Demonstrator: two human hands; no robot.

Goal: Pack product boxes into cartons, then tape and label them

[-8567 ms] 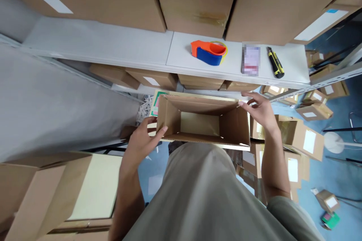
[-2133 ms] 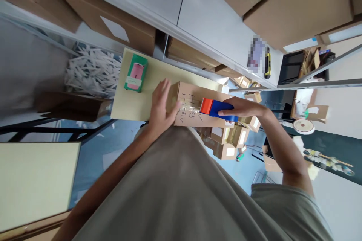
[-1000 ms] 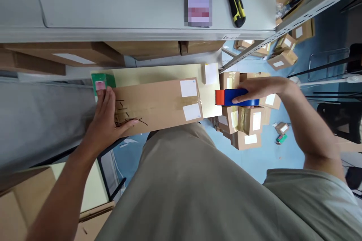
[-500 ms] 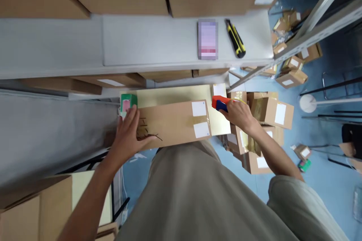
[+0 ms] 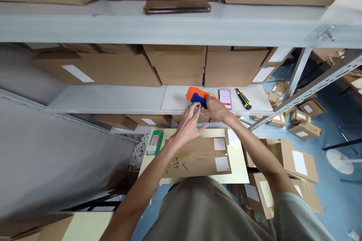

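My right hand [image 5: 216, 108] is closed round an orange and blue tape dispenser [image 5: 196, 95], which is over the front part of the grey shelf. Beside it, my left hand [image 5: 189, 124] has its thumb spread and its fingertips close to the blue part; whether they touch it I cannot tell. Below my hands a long taped cardboard box [image 5: 198, 158] lies on a pale yellow table [image 5: 239, 165]. Two white labels sit at its right end and handwritten marks at its left. My left forearm hides part of this box.
A phone [image 5: 225, 98] and a yellow and black box cutter [image 5: 243, 99] lie on the shelf [image 5: 135, 99]. A green and pink box [image 5: 154, 142] stands at the table's left. Cartons [image 5: 181, 66] line the shelf's back; more cartons [image 5: 299, 162] are stacked at right.
My right hand has carried the tape dispenser up and left from beside the box to the shelf. My left hand has left the box and come up next to it. The view has tilted upward.
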